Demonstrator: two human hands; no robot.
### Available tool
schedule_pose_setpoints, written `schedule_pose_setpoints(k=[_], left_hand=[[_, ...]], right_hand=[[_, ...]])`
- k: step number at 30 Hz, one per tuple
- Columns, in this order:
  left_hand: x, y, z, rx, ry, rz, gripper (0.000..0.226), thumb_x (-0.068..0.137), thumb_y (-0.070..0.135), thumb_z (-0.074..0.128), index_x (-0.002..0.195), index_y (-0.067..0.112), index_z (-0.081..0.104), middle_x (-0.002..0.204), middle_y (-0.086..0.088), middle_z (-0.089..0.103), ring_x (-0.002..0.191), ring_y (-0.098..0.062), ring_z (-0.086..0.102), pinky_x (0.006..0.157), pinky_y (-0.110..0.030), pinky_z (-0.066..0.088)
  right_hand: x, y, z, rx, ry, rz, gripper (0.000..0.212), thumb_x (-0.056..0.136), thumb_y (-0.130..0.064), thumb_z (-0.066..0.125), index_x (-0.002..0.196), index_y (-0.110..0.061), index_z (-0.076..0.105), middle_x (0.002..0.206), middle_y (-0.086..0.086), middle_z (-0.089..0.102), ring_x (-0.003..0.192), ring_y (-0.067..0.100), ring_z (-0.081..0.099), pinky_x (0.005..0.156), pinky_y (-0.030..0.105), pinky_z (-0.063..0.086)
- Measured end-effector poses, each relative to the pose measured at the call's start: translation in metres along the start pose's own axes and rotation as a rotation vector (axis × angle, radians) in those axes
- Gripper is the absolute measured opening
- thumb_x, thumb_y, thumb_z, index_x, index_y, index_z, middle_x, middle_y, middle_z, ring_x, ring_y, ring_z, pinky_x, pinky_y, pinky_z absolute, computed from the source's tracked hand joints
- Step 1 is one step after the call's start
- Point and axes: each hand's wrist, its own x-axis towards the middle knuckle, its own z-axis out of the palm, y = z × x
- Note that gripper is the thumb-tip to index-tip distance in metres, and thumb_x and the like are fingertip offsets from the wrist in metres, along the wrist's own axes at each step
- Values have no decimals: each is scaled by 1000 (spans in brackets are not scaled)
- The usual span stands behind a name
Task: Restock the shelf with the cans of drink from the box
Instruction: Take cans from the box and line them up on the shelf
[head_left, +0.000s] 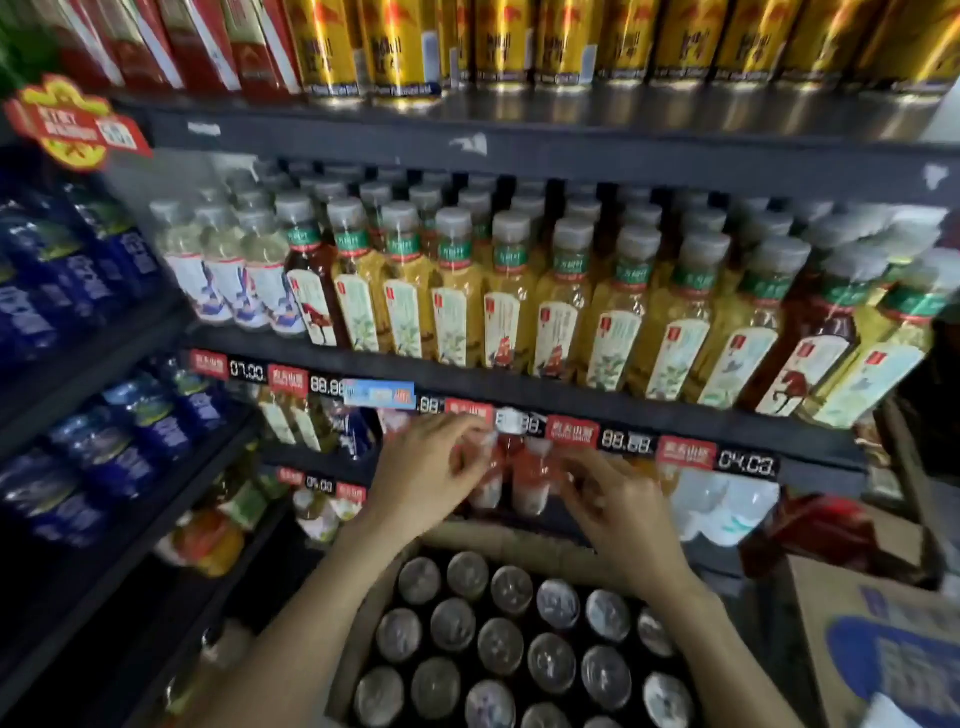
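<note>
In the head view, both hands were at the centre of the frame, at the shelf (571, 413) just under the row of price tags (628, 441). The left hand (423, 470) and the right hand (621, 512) each curled the fingers around pinkish bottles (522, 475) standing there; the blur hid the exact grip. The task's cans (511, 647) stood untouched in the open cardboard box (358, 639) at the lower centre, directly below the forearms.

In my judgement, the smooth plastic bottles could tip or slide off the shelf edge onto the cans below, because they stood near the front and both hands moved them together.

The cans had round, dull metal tops. The tea bottles (556, 317) above were clear plastic with paper labels, and the box was matte.
</note>
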Motion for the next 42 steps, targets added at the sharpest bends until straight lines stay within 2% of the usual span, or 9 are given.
schedule_pose_setpoints(k=[8, 16, 22, 26, 31, 34, 36, 39, 42], left_hand=[[-112, -63, 78, 27, -430, -309, 24, 88, 27, 59, 111, 21, 63, 111, 4, 62, 99, -15, 60, 72, -29, 47], [-172, -86, 117, 354, -725, -318, 62, 78, 48, 63, 132, 25, 44, 139, -4, 42, 122, -26, 44, 101, -40, 38], [-192, -85, 119, 287, -638, -401, 54, 88, 27, 56, 138, 18, 37, 143, -2, 33, 131, -24, 32, 103, -34, 35], [-197, -91, 121, 381, -621, -413, 61, 81, 23, 67, 135, 13, 40, 138, -8, 39, 125, -24, 42, 94, -30, 45], [-183, -89, 132, 527, -711, -390, 36, 93, 10, 42, 128, 9, 35, 129, -15, 44, 118, -28, 44, 87, -31, 44], [-174, -85, 134, 654, -753, -333, 27, 94, 6, 35, 121, 9, 40, 123, -17, 49, 112, -29, 49, 87, -32, 43], [-168, -81, 129, 711, -800, -256, 28, 91, 5, 42, 119, 10, 43, 123, -17, 49, 108, -29, 50, 87, -34, 42], [-155, -78, 108, 621, -790, -204, 44, 86, 14, 58, 127, 11, 42, 132, -17, 42, 113, -33, 44, 93, -40, 40], [-142, -80, 73, 273, -697, -336, 61, 81, 31, 69, 134, 20, 42, 132, -10, 42, 123, -28, 34, 94, -32, 38]], right_hand=[[-83, 36, 85, -81, -506, 291, 48, 85, -24, 62, 129, -14, 48, 126, 11, 55, 109, 36, 57, 74, 39, 49], [-107, 21, 148, -192, -799, 225, 55, 89, -23, 54, 140, -14, 36, 144, 8, 37, 131, 31, 35, 97, 39, 40], [-86, 6, 190, -230, -805, 57, 57, 87, -10, 50, 142, -10, 34, 145, 12, 38, 133, 32, 33, 106, 39, 29], [-75, 1, 207, -409, -954, -84, 68, 87, -26, 55, 145, -11, 24, 151, 12, 25, 140, 31, 19, 110, 43, 22], [-75, 2, 222, -615, -988, -263, 65, 77, -29, 65, 134, -9, 42, 137, 9, 43, 135, 30, 29, 105, 38, 31], [-69, -7, 215, -608, -931, -278, 61, 42, -45, 85, 96, -19, 69, 94, -5, 68, 105, 19, 60, 82, 26, 48], [-65, -6, 210, -560, -879, -301, 60, 62, -41, 78, 112, -13, 60, 113, 3, 62, 118, 26, 50, 94, 32, 40], [-60, -1, 187, -324, -824, -30, 69, 69, -34, 77, 126, -11, 46, 134, 12, 46, 123, 32, 37, 100, 38, 29], [-59, -3, 149, 36, -645, 215, 78, 59, -34, 84, 125, -16, 46, 123, 7, 53, 110, 26, 49, 88, 30, 39]])
